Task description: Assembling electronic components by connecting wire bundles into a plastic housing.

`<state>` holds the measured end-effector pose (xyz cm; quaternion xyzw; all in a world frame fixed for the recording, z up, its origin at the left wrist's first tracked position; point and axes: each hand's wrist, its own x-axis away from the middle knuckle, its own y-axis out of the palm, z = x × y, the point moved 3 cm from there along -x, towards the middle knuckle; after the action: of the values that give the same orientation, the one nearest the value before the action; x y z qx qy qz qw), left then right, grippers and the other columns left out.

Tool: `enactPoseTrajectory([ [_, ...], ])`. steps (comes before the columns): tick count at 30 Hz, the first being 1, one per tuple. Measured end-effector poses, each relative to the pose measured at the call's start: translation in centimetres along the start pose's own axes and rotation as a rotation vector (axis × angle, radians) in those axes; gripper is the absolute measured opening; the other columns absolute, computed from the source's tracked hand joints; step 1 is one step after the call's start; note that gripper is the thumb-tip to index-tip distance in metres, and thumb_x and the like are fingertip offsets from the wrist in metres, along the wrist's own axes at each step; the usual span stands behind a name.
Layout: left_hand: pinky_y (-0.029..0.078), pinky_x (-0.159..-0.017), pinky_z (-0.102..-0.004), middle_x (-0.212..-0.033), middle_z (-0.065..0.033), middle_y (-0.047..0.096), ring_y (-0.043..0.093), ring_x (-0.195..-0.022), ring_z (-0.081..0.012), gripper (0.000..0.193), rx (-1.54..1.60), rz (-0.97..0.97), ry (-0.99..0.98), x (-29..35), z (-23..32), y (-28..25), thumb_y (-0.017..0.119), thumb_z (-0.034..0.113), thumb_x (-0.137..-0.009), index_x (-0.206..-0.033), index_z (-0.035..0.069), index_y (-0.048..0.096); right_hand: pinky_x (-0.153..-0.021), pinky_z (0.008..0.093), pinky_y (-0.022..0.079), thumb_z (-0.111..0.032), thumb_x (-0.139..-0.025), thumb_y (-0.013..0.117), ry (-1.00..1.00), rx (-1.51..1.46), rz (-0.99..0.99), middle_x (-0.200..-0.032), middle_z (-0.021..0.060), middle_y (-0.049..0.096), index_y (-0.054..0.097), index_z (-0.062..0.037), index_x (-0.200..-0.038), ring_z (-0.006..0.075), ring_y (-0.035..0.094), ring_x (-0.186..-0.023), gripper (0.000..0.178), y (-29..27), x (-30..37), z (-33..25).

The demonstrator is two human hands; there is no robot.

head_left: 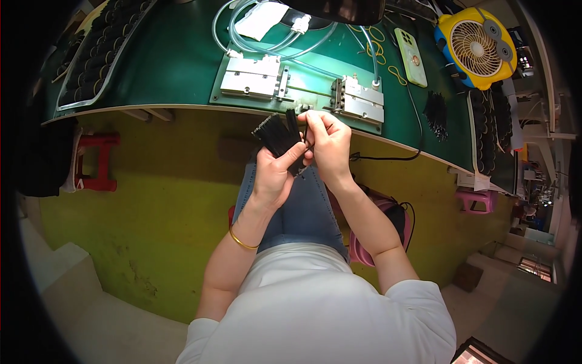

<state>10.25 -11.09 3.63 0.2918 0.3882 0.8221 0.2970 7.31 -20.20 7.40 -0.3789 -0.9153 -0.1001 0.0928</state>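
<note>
My left hand [273, 176] is closed around a thick bundle of short, thin black strands [276, 134] with paler tips, held over my lap just before the table edge. My right hand [330, 145] meets it from the right, thumb and forefinger pinched on a black strand [306, 128] beside the bundle. Whether that strand is fully apart from the rest I cannot tell. Directly beyond my hands, two metal clamp fixtures, the left one [250, 77] and the right one [360, 100], sit on a plate with a thin rod between them.
Clear air hoses [285, 47] loop behind the fixtures on the green table [176, 67]. A tray of black bundles [97, 64] stands at left. To the right lie a phone [411, 57], a yellow fan [477, 48], and loose black strands [436, 115]. A dark cable [388, 158] hangs at the table edge.
</note>
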Motion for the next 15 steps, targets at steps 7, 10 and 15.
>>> enactPoseTrajectory([
  [7,0.045,-0.061,-0.0243,-0.081,-0.0047,0.057,0.054,-0.067,-0.0117,0.008,-0.015,-0.018,0.003,0.13,-0.15,0.05,0.055,0.0,-0.082,-0.09,-0.001,0.056,-0.029,0.0176,0.029,-0.019,-0.086,0.054,-0.02,-0.014,-0.007,-0.049,-0.0032,0.044,0.06,-0.0013,-0.077,0.0021,0.036,-0.034,0.021,-0.19,-0.14,0.31],
  [10,0.045,-0.061,-0.0238,-0.08,-0.0052,0.058,0.054,-0.066,-0.0117,0.008,-0.031,-0.008,-0.002,0.3,0.19,0.3,0.054,0.0,-0.082,-0.089,-0.002,0.056,-0.029,0.0176,0.03,-0.022,-0.086,0.055,-0.003,0.032,-0.014,-0.049,-0.0024,0.045,0.06,-0.0011,-0.075,0.0024,0.036,-0.034,0.024,-0.17,-0.08,0.24],
  [15,0.045,-0.058,-0.0231,-0.078,-0.0062,0.059,0.054,-0.065,-0.0118,0.008,-0.091,0.009,0.046,0.81,0.82,0.91,0.053,0.0,-0.082,-0.088,-0.003,0.057,-0.029,0.0176,0.032,-0.023,-0.086,0.056,-0.063,0.05,-0.048,-0.05,-0.0013,0.048,0.058,-0.0014,-0.071,0.0026,0.039,-0.034,0.026,0.02,0.5,-0.4],
])
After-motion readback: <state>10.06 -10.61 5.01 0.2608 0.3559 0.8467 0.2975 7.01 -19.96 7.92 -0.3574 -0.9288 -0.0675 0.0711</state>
